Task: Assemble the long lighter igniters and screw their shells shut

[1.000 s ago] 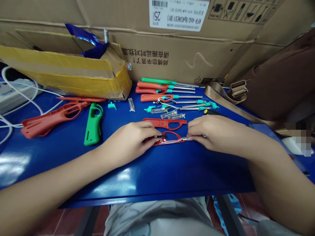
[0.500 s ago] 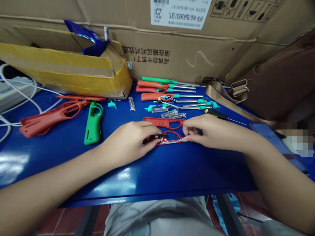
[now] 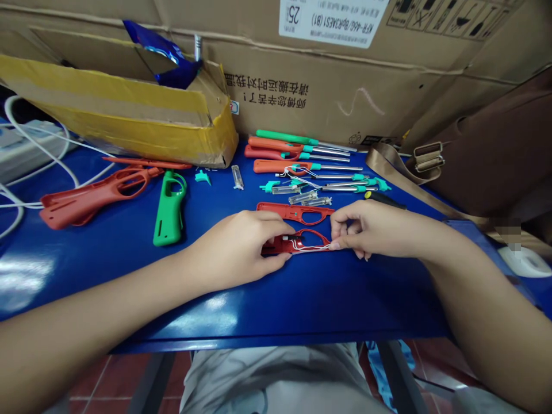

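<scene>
My left hand (image 3: 250, 244) is closed around the handle end of a red lighter half-shell (image 3: 276, 247), which lies open side up on the blue table. Inside the shell sits a small black part (image 3: 295, 237) with a pale end, and a thin white wire (image 3: 308, 249) runs along the trigger loop. My right hand (image 3: 360, 231) pinches the wire at the shell's narrow end, with the other fingers curled. Just behind lies a second red half-shell (image 3: 276, 209), its inner side up. Fingers hide part of the near shell.
Behind are several long lighters (image 3: 280, 167), metal tubes (image 3: 340, 187) and clear fuel tanks (image 3: 302, 197). A screwdriver (image 3: 383, 200) lies by my right wrist. Red shells (image 3: 86, 201) and a green shell (image 3: 169, 215) lie left. A taped carton (image 3: 172, 126) stands at the back.
The view has shifted slightly, moving things rightward in the picture. My left fingers have loosened a little from the black part; my right fingers have uncurled slightly. Both hands stay at the shell.
</scene>
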The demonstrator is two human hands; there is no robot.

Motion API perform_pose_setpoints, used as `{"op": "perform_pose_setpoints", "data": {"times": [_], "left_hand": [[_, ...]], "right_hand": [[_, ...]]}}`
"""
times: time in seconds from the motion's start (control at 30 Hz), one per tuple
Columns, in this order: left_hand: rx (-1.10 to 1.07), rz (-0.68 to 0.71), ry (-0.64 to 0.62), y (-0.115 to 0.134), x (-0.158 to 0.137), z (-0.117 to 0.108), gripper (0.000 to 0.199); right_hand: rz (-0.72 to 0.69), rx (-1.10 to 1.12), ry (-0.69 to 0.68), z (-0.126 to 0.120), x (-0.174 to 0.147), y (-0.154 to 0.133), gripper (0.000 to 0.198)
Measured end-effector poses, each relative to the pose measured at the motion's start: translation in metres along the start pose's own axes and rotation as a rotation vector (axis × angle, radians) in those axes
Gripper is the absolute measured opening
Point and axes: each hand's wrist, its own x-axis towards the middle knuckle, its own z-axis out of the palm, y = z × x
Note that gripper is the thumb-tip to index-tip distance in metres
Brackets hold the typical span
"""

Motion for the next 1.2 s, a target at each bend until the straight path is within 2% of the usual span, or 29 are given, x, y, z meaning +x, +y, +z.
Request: {"op": "perform_pose_setpoints", "data": {"times": [0.13, 0.33, 0.47, 0.57, 0.77, 0.93, 1.2], "left_hand": [[0.007, -0.001, -0.002, 0.0, 0.001, -0.001, 0.031], [0.002, -0.005, 0.009, 0.001, 0.0, -0.001, 0.029], [0.004, 0.002, 0.016, 0.0, 0.0, -0.001, 0.027], [-0.001, -0.013, 0.007, 0.0, 0.001, -0.001, 0.024], [-0.01, -0.025, 0.008, -0.001, 0.0, -0.001, 0.026], [-0.013, -0.011, 0.02, 0.0, 0.0, -0.001, 0.028], [-0.009, -0.004, 0.017, -0.001, 0.0, -0.002, 0.024]], "right_hand": [[-0.046, -0.036, -0.018, -0.001, -0.005, 0.002, 0.021], [-0.463, -0.266, 0.089, 0.004, -0.009, 0.005, 0.018], [-0.615, -0.374, 0.152, 0.014, -0.004, 0.003, 0.001], [-0.691, -0.381, 0.154, 0.017, -0.001, 0.003, 0.009], [-0.682, -0.362, 0.122, 0.014, -0.001, 0.005, 0.011], [-0.708, -0.388, 0.138, 0.017, -0.001, 0.005, 0.005], [-0.652, -0.406, 0.159, 0.018, -0.003, 0.004, 0.006]]}}
